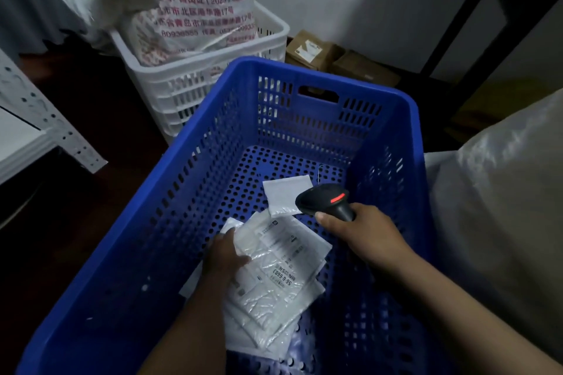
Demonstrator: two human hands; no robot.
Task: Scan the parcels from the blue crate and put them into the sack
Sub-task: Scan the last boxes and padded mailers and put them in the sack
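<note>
The blue crate [189, 198] fills the middle of the view. Inside it, my left hand [225, 253] grips the left edge of a white bubble-mailer parcel [283, 256] with a printed label, lying on top of other white parcels [268, 323]. One more small white parcel [286, 195] lies flat on the crate floor behind. My right hand [362, 231] holds a black barcode scanner [326, 201] with a red light on, its head just above the small parcel. The white sack with red print [195, 6] stands in a white crate [189, 88] behind the blue crate.
A white metal shelf frame [39, 122] stands at the left. Brown cardboard boxes [332, 61] lie on the floor behind the blue crate. A large white woven sack [499, 192] bulges at the right. A dark metal frame [475, 9] rises at the back right.
</note>
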